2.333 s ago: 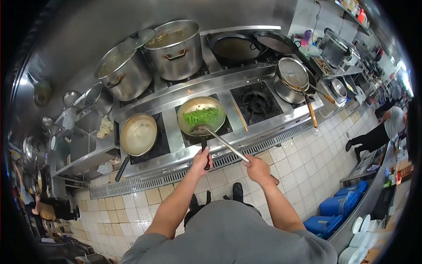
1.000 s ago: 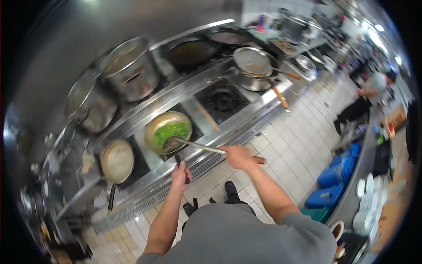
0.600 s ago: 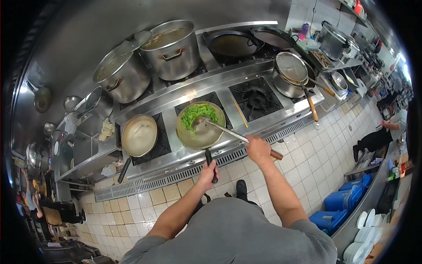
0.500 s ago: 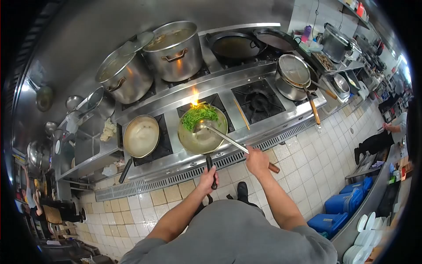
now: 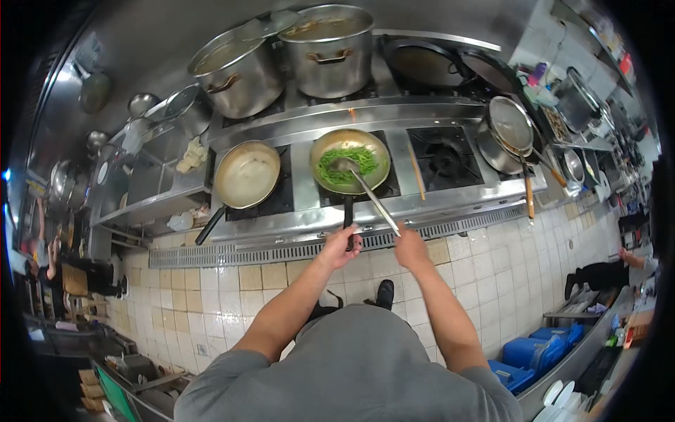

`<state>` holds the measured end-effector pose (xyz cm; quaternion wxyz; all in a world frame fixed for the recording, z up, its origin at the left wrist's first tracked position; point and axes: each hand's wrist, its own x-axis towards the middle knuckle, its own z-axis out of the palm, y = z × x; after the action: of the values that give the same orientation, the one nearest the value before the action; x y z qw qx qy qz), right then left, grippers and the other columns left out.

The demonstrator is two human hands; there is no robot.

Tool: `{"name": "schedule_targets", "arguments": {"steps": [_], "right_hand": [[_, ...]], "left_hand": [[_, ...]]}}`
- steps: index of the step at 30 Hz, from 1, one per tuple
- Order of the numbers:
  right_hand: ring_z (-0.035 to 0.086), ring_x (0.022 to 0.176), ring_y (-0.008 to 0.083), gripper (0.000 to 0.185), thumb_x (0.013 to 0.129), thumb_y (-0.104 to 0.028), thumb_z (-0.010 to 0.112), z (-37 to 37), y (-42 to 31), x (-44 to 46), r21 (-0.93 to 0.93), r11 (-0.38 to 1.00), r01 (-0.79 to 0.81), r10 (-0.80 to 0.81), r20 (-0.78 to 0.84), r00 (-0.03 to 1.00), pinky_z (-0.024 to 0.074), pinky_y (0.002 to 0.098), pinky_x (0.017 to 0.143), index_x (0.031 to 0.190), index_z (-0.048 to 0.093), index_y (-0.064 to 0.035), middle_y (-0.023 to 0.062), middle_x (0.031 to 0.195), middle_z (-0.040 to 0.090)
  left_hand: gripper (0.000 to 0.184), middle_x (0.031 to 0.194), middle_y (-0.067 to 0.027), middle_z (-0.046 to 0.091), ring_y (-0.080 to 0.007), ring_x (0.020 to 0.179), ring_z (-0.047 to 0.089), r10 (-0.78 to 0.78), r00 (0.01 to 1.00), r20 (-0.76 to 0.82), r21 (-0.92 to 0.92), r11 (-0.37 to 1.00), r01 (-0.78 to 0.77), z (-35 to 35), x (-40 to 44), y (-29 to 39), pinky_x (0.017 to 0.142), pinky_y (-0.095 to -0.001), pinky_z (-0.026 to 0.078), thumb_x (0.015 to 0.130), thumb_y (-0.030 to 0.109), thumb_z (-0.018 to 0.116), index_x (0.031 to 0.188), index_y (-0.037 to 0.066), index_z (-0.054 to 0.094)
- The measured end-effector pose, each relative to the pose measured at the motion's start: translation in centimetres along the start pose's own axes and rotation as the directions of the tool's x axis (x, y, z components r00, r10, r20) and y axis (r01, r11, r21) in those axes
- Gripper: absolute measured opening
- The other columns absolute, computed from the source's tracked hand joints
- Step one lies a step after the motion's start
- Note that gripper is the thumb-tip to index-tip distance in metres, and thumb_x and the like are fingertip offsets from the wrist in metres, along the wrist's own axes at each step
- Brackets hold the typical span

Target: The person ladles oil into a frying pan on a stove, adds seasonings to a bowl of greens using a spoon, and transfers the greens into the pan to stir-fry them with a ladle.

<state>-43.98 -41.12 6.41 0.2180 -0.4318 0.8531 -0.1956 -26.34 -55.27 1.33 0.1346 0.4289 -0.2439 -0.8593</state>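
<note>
A frying pan (image 5: 380,144) with a black handle stands on a burner in front of me. My left hand (image 5: 342,247) is closed round the end of its handle. Chopped green vegetables (image 5: 359,156) lie across the middle of the pan. My right hand (image 5: 410,249) grips the long metal handle of a ladle (image 5: 374,199), whose bowl rests among the greens. To the left, a second, pale pan (image 5: 247,175) sits on its own burner, its handle pointing toward me. Between the working pan and a bare burner (image 5: 445,162) lies a thin wooden stick (image 5: 417,173).
Two large stockpots (image 5: 242,81) and dark woks (image 5: 422,65) line the back of the range. A pot with strainers (image 5: 511,125) stands at the right. A floor grate (image 5: 281,254) runs along the front. Other people (image 5: 605,271) are at both sides, some distance away.
The greens, heaped at the pan's far side under a flame, now lie spread across its middle, and the flame above them is gone. The ladle bowl sits among them. My view has shifted.
</note>
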Motion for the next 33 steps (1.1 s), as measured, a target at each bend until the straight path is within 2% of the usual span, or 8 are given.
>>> {"name": "schedule_targets", "arguments": {"steps": [5,8,11,20,24,27,29,33], "right_hand": [[0.066,0.096,0.0444,0.049,0.089,-0.013,0.058,-4.3,4.0,-0.8,-0.074,0.994,0.079,-0.078,0.025,0.997,0.0519,0.0528,0.087,0.138,0.055,-0.0045,0.0252,0.101,0.069],[0.066,0.095,0.0434,0.05,0.089,-0.011,0.056,-3.8,-0.4,0.9,-0.221,0.972,-0.072,0.086,0.05,0.995,0.0525,0.053,0.086,0.139,0.053,-0.005,0.025,0.101,0.068],[0.066,0.097,0.0445,0.045,0.09,-0.011,0.06,0.2,-1.0,1.9,-0.24,0.969,0.052,-0.069,-0.063,0.996,0.0524,0.0538,0.084,0.135,0.056,-0.0091,0.0255,0.1,0.069],[0.066,0.099,0.0436,0.039,0.089,-0.011,0.059,-3.6,-0.3,1.6,-0.254,0.958,-0.132,0.133,-0.013,0.991,0.0527,0.0521,0.087,0.127,0.061,-0.008,0.0248,0.102,0.07],[0.066,0.101,0.0436,0.039,0.088,-0.013,0.063,-7.5,0.2,0.3,-0.058,0.995,-0.083,0.079,-0.059,0.995,0.0523,0.0499,0.09,0.126,0.063,-0.0065,0.0226,0.106,0.07],[0.065,0.102,0.0426,0.035,0.087,-0.012,0.064,-13.1,5.0,-1.4,0.153,0.967,0.203,-0.197,-0.058,0.979,0.0519,0.0485,0.09,0.122,0.067,-0.0095,0.0221,0.107,0.07],[0.065,0.102,0.0422,0.03,0.088,-0.015,0.064,-16.8,4.6,-1.5,0.053,0.998,0.019,-0.035,0.319,0.947,0.0516,0.0482,0.091,0.117,0.07,-0.0113,0.0211,0.107,0.071],[0.067,0.099,0.0411,0.034,0.09,-0.021,0.062,-11.6,2.6,1.2,-0.19,0.979,0.067,-0.053,0.081,0.995,0.0531,0.0498,0.087,0.122,0.067,-0.0148,0.0183,0.104,0.072]], "left_hand": [[0.018,0.076,-0.0007,0.056,-0.0131,0.059,0.053,0.044,0.999,0.003,0.029,0.999,-0.044,-1.2,-1.8,-0.1,0.049,-0.0282,0.042,0.1,0.03,0.06,0.102,0.013,0.053],[0.018,0.074,-0.0001,0.055,-0.0107,0.056,0.049,0.044,0.999,-0.016,0.062,0.997,-0.042,-1.3,-1.9,-0.1,0.047,-0.0272,0.038,0.101,0.029,0.06,0.102,0.013,0.053],[0.018,0.075,-0.0002,0.054,-0.0109,0.054,0.047,0.043,0.999,0.031,0.05,0.998,-0.044,-1.3,-1.9,-0.3,0.046,-0.0268,0.038,0.1,0.029,0.061,0.102,0.014,0.052],[0.027,0.075,-0.0045,0.054,-0.0165,0.048,0.05,0.07,0.996,0.047,0.214,0.974,-0.079,0.4,0.8,2.8,0.04,-0.034,0.041,0.102,0.034,0.056,0.111,0.01,0.046],[0.029,0.072,-0.0045,0.054,-0.0188,0.046,0.05,0.078,0.997,-0.019,0.154,0.985,-0.074,2.1,0.6,2.2,0.038,-0.0352,0.039,0.102,0.035,0.057,0.108,0.01,0.044],[0.028,0.067,-0.0027,0.051,-0.0184,0.045,0.049,0.01,1.0,-0.003,0.123,0.992,-0.01,1.9,-4.7,1.4,0.036,-0.0348,0.037,0.101,0.036,0.058,0.105,0.012,0.045],[0.027,0.065,-0.002,0.05,-0.0169,0.044,0.047,0.015,1.0,0.013,0.138,0.99,-0.016,2.0,-6.0,1.8,0.036,-0.0338,0.037,0.1,0.036,0.06,0.103,0.013,0.045],[0.026,0.064,-0.0015,0.05,-0.0161,0.042,0.047,0.017,1.0,0.02,0.146,0.989,-0.02,1.3,-2.5,1.5,0.037,-0.0329,0.038,0.101,0.035,0.059,0.1,0.015,0.044]]}}
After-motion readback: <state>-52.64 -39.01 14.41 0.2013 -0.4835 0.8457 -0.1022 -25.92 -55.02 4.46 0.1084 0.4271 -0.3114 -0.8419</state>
